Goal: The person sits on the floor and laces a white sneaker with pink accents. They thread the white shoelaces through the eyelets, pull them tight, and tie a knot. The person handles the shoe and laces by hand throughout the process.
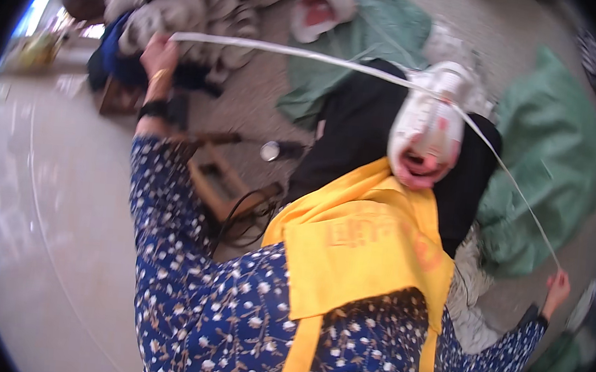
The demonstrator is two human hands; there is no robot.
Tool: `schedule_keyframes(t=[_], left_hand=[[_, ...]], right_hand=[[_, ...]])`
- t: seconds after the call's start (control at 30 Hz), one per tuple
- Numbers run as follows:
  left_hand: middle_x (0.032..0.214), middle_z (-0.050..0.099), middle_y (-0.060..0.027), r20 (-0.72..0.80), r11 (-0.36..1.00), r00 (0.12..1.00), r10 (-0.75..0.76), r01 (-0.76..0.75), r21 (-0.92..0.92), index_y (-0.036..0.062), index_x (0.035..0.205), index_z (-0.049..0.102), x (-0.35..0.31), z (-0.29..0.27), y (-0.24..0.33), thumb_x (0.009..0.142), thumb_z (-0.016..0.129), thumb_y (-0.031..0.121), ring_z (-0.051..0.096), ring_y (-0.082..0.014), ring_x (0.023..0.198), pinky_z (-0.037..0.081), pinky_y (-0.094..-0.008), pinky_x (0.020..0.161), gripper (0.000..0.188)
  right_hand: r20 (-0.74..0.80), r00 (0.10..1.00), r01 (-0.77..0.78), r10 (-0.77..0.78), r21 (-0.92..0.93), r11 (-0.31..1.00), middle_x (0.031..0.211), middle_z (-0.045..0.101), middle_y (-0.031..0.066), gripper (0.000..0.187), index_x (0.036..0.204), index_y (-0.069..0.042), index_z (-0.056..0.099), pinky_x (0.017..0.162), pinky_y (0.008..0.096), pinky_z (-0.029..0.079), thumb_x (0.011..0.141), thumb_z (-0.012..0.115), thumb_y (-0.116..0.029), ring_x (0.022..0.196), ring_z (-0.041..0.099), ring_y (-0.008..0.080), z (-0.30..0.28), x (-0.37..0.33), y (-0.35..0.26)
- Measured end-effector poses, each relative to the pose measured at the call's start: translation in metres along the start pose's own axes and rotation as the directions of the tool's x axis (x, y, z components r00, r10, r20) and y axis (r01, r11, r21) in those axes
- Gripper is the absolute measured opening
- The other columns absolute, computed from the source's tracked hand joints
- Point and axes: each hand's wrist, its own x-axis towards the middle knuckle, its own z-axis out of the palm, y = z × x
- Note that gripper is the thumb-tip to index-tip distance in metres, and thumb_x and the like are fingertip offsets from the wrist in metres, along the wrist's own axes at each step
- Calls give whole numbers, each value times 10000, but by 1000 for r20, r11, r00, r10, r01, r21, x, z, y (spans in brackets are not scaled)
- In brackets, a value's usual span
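Note:
A white and pink sneaker [427, 130] rests between my knees, its opening toward me. A long white shoelace [288, 53] passes through the front of the shoe and stretches taut to both sides. Far out at the upper left, my left hand [159, 55] is closed around one end of the lace. Low on the right, my right hand [557, 286] pinches the other end, with my arm spread wide. A yellow apron [363, 252] covers my lap just below the shoe.
Grey-white pieces [193, 7] are heaped at the upper left. Another white and red shoe [320, 14] lies on green sacking [391, 17]. A green sack [547, 172] stands on the right. Beside my left arm are a wooden box [223, 193] and black cable [246, 206].

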Motion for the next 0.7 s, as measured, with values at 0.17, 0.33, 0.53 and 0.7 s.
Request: schedule_keyframes(t=[0.17,0.33,0.53,0.7], left_hand=[[795,758,-107,27,877,990,-137,134,-461,59,924,745,-5,4,-4,853,688,231,752,-225,775,581,-350,761,195],[770,758,-71,101,839,989,-107,144,-525,38,906,740,-12,9,29,862,686,210,740,-167,733,579,-313,713,186],[663,649,-55,109,792,989,-102,147,-593,12,824,636,-34,-15,71,929,649,91,614,-127,546,498,-299,486,132],[657,645,-58,64,765,998,9,34,-643,2,826,634,-42,-13,96,919,623,68,628,-135,574,508,-309,509,115]], right_hand=[[41,999,-25,24,43,999,796,660,48,196,1108,4,689,553,257,545,1045,614,-166,626,640,115,20,25,-10],[41,999,-6,7,-25,1000,825,679,59,209,1117,11,692,565,259,552,1044,618,-170,650,649,114,5,35,-40],[78,997,15,-10,-60,998,833,689,63,223,1115,12,696,574,252,550,1042,627,-187,658,655,113,14,43,-65],[90,996,36,-28,-83,996,836,688,64,234,1122,10,699,580,256,562,1044,626,-198,666,666,120,11,51,-67]])
